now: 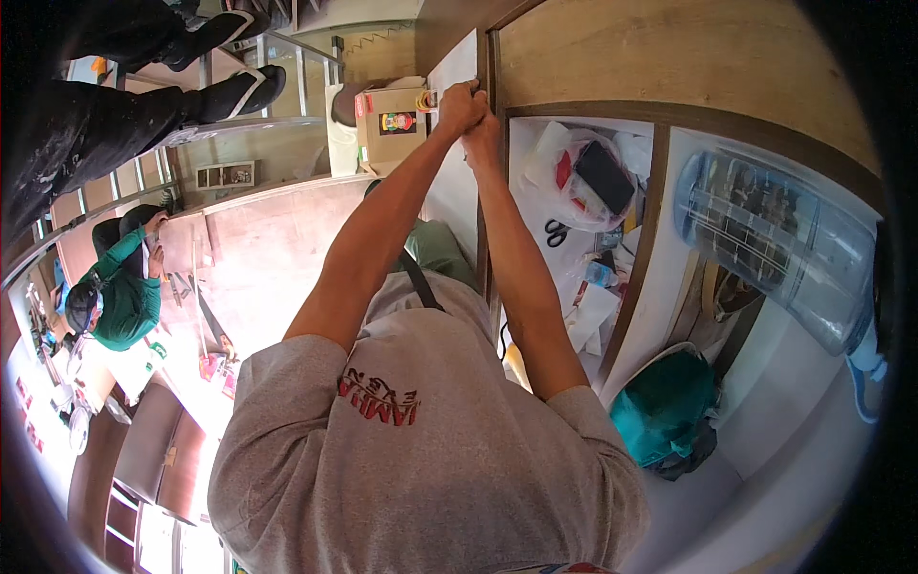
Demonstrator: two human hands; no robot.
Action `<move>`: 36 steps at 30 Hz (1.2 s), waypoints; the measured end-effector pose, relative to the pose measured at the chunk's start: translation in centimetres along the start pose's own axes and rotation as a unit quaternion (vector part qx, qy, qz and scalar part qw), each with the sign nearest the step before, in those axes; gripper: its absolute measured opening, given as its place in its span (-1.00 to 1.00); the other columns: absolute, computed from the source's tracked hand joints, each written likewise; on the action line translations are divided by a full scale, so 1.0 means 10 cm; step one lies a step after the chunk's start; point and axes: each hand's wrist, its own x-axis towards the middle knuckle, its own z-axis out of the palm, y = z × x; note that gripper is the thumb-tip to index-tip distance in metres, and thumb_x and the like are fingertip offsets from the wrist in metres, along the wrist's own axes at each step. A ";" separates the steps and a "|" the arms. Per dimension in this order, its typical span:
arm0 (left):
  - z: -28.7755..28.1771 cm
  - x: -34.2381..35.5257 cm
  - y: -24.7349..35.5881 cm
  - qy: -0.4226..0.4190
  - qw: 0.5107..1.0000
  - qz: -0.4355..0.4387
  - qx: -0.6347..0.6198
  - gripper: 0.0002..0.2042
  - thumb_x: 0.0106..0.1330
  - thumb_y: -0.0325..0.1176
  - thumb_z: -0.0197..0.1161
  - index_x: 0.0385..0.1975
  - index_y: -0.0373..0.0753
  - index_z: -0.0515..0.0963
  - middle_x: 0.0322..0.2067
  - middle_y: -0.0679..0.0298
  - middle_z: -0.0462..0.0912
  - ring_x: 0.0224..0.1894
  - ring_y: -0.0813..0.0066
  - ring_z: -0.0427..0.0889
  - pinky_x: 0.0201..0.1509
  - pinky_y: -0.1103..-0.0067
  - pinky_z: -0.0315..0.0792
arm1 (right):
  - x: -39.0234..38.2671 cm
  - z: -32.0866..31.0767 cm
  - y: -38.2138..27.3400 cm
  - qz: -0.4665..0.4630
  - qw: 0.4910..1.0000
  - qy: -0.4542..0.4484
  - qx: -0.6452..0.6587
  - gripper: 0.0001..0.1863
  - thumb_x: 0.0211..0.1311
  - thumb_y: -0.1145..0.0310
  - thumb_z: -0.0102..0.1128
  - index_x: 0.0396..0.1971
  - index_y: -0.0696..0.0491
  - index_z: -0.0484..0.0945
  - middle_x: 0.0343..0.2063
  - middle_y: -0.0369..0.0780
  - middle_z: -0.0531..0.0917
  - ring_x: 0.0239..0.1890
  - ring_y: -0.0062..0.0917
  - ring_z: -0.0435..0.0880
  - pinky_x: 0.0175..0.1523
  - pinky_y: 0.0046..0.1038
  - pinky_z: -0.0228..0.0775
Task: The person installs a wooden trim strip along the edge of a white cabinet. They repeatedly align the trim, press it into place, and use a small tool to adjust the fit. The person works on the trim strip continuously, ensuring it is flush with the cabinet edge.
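Both my arms stretch forward to the edge where a white panel (453, 206) meets the brown cabinet frame (493, 67). My left hand (461, 107) is closed at that edge, its fingers bunched together. Right beside it, touching or nearly so, my right hand (481, 140) is closed too. Whatever the fingers pinch is hidden or too small to name. Just left of my hands, a roll of yellowish tape (424, 101) sits by a cardboard box (392, 143).
Cabinet compartments at the right hold a plastic bag (579, 182), black scissors (556, 232), a large clear blue water bottle (775, 239) and a teal bag (666, 402). A person stands on a metal ladder (301, 81) at upper left. Another person in green (129, 292) works beside a wooden board (277, 244).
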 end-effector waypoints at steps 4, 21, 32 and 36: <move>0.00 0.03 -0.05 0.004 1.000 0.016 0.017 -0.52 0.17 -0.15 0.10 0.02 -0.32 0.55 -0.16 -0.18 0.62 -0.06 -0.06 0.62 0.11 0.30 0.44 | 0.00 0.03 -0.10 -0.025 0.999 0.009 -0.036 -0.72 0.22 0.37 0.24 -0.12 0.17 0.56 -0.27 -0.28 0.64 -0.25 -0.67 0.54 -0.16 -0.54 0.40; -0.08 0.03 0.15 0.010 1.000 0.008 0.016 -0.52 0.16 -0.17 0.11 0.00 -0.39 0.55 -0.13 -0.19 0.61 -0.05 -0.04 0.62 0.13 0.31 0.44 | 0.09 -0.05 -0.10 -0.097 0.990 0.011 -0.102 -0.72 0.13 0.30 0.27 -0.22 0.17 0.58 -0.41 -0.06 0.67 -0.30 -0.33 0.65 -0.21 -0.33 0.43; -0.10 0.17 0.04 0.014 1.000 0.019 0.019 -0.50 0.17 -0.10 0.12 0.03 -0.32 0.55 -0.20 -0.19 0.62 -0.09 -0.02 0.64 0.07 0.31 0.46 | 0.17 0.07 -0.10 -0.005 0.993 0.014 -0.119 -0.74 0.15 0.32 0.25 -0.22 0.16 0.57 -0.39 -0.04 0.69 -0.28 -0.33 0.69 -0.20 -0.28 0.44; -0.09 0.13 0.16 -0.004 1.000 -0.004 0.006 -0.55 0.16 -0.19 0.13 0.01 -0.32 0.56 -0.09 -0.15 0.60 -0.02 -0.03 0.60 0.15 0.33 0.42 | 0.18 0.05 -0.11 -0.011 0.999 0.030 -0.040 -0.72 0.16 0.32 0.26 -0.17 0.14 0.57 -0.34 -0.14 0.69 -0.27 -0.47 0.63 -0.20 -0.36 0.42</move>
